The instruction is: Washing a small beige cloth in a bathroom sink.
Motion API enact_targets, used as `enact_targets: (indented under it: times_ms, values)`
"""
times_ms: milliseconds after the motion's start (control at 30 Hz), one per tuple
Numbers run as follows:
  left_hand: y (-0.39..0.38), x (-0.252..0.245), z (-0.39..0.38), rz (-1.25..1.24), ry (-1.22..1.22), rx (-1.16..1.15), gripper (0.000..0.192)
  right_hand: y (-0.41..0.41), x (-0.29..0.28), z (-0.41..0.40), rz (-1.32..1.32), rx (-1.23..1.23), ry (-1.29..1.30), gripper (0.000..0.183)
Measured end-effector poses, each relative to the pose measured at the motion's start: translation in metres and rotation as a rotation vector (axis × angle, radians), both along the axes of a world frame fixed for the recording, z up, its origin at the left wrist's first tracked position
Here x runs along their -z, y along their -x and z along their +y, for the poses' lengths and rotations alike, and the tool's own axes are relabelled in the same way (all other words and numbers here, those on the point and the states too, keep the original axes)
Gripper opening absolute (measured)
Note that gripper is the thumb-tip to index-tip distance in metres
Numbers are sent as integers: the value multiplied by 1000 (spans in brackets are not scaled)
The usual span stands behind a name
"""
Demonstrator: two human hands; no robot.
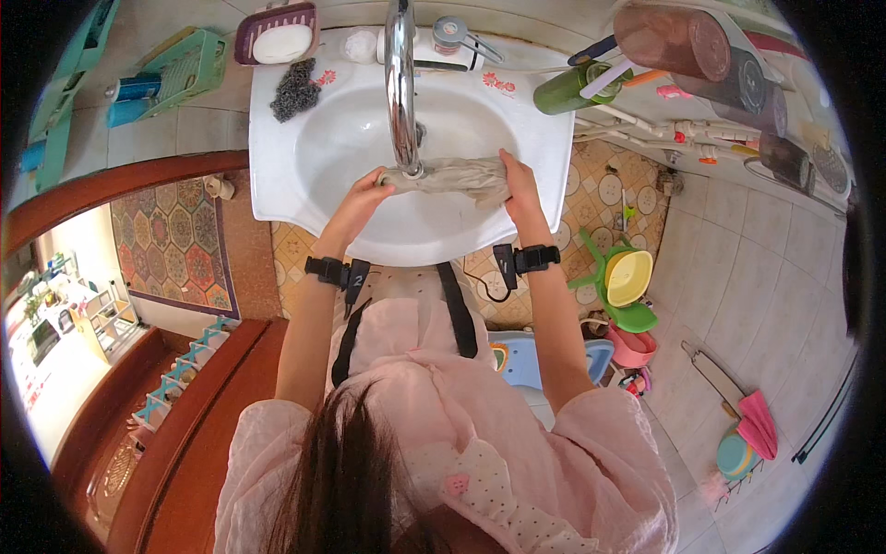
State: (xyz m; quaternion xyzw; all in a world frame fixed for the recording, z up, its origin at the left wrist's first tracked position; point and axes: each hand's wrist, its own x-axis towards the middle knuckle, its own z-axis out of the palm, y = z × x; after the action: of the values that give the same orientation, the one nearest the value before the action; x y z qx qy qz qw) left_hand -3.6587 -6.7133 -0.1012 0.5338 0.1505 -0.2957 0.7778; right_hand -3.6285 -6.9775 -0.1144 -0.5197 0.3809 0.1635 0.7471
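A thin, crumpled grey-beige cloth [453,179] is stretched sideways over the white ceramic washbasin [273,173], just below the spout of the chrome faucet [401,83]. My left hand [367,197] pinches its left end, fingers closed on the edge. At the right end my right hand [519,183] grips the gathered fabric, thumb uppermost. Whether water runs from the spout cannot be told. Black straps with small devices sit on both wrists. Part of the drain is hidden behind the faucet.
On the basin's back rim are a soap dish [242,34] with white soap [282,44], a dark mesh scrubber [295,90] and a small jar [450,33]. A green cup [564,91] with brushes hangs at the right. A green stool [633,318] with a yellow basin [628,277] stands lower right.
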Motion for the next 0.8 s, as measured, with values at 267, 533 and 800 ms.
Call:
enact_targets:
  times_ms: [267,533,800]
  values:
    - [-12,-1,-24,-112,-52,44,34,20,-7,-2,-256,-389,57,51]
    - [-25,-7,-29,-256,-75,9,21,13,1,26,-347,-689,227,23]
    - [-21,0,-72,45,-587,-103,35,-4,-5,90,-390,-442,674,35]
